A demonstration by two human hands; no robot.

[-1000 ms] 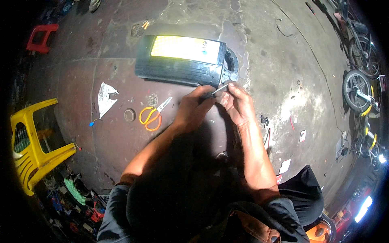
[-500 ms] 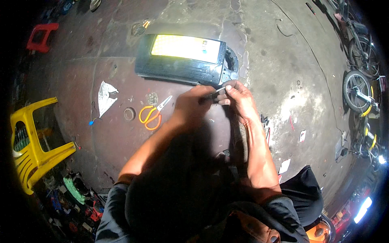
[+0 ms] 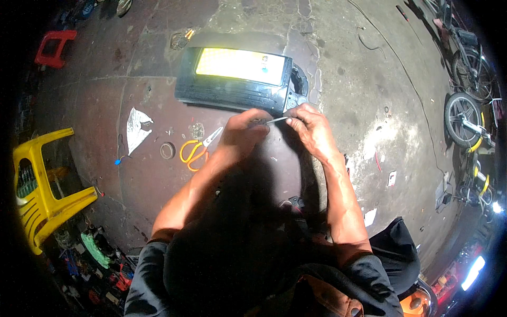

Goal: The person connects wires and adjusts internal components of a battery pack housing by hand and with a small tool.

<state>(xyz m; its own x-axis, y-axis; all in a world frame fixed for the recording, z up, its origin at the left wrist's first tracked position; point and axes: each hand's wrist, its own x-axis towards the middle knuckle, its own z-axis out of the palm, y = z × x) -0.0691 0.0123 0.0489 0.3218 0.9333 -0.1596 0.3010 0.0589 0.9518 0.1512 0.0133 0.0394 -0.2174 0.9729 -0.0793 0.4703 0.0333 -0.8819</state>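
Note:
My left hand (image 3: 241,134) is closed on a small dark piece (image 3: 259,124), mostly hidden by its fingers. A thin pale rod (image 3: 277,120) runs from it to my right hand (image 3: 311,129), whose thumb and finger pinch its other end. Just beyond both hands lies a black oblong case (image 3: 227,91) with a bright yellow label (image 3: 232,63) and a dark handle at its right end. Left of my left hand are orange-handled scissors (image 3: 193,157), a tape roll (image 3: 167,150) and a torn white scrap (image 3: 137,132) on the floor.
A yellow plastic chair (image 3: 45,206) stands at left, a red stool (image 3: 53,39) farther back. Bicycles or motorbikes (image 3: 463,120) line the right side, with a cable (image 3: 409,74) across the floor. Tool clutter (image 3: 100,264) lies lower left, black fabric (image 3: 396,248) lower right.
The rod has swung from a steep slant to nearly level, its right end lower and nearer. My left hand has shifted slightly left, and my right thumb has come down with the rod.

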